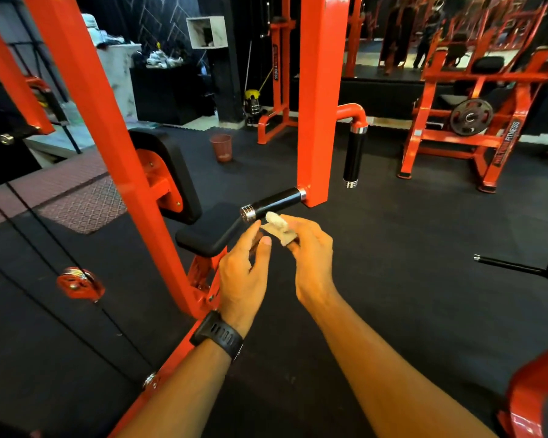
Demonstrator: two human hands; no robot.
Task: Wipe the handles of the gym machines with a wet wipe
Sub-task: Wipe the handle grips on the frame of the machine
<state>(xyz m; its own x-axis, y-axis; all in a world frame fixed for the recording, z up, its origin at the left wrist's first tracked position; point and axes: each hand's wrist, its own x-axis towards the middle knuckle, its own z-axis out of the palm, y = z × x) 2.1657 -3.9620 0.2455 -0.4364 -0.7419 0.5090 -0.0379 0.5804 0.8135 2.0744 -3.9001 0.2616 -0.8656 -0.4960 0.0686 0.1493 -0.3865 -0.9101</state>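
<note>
A pulley hangs on cables well left of the fingers. The left hand, with a black watch on its wrist, reaches out with fingers loosely straight. Its index fingertip meets the left corner of the wet wipe and its thumb lies just below. I cannot tell whether the 2 pinch it. The wipe is bunched between both hands, just under the free end of the black horizontal handle, close to it. The right hand grips the wipe's other side with curled fingers. Beyond the fingers, the handle joins an orange post. A 2nd, vertical handle hangs farther right.
</note>
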